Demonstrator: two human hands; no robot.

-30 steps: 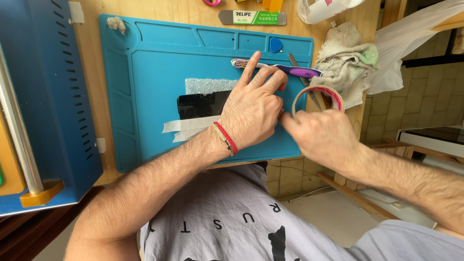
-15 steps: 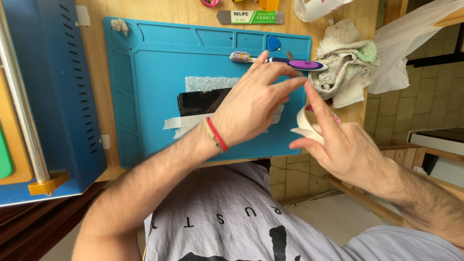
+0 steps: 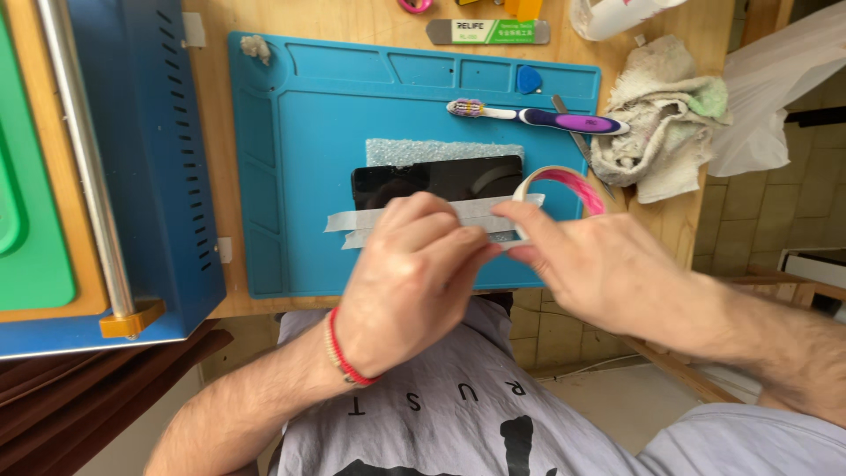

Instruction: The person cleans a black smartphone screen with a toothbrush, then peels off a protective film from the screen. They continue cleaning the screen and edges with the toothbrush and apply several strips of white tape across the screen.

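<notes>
The right hand (image 3: 608, 264) gripped a roll of tape (image 3: 557, 196) over the blue mat (image 3: 291, 176). The left hand (image 3: 414, 273) pinched the tape strip (image 3: 388, 218) lying across the dark phone (image 3: 432, 181).

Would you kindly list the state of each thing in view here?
Left hand: pinching tape strip.
Right hand: holding tape roll.
Tape roll: partly unrolled.
Dark phone: flat on blue mat, taped across.
Toothbrush: lying flat.
Cloth: crumpled.
</notes>
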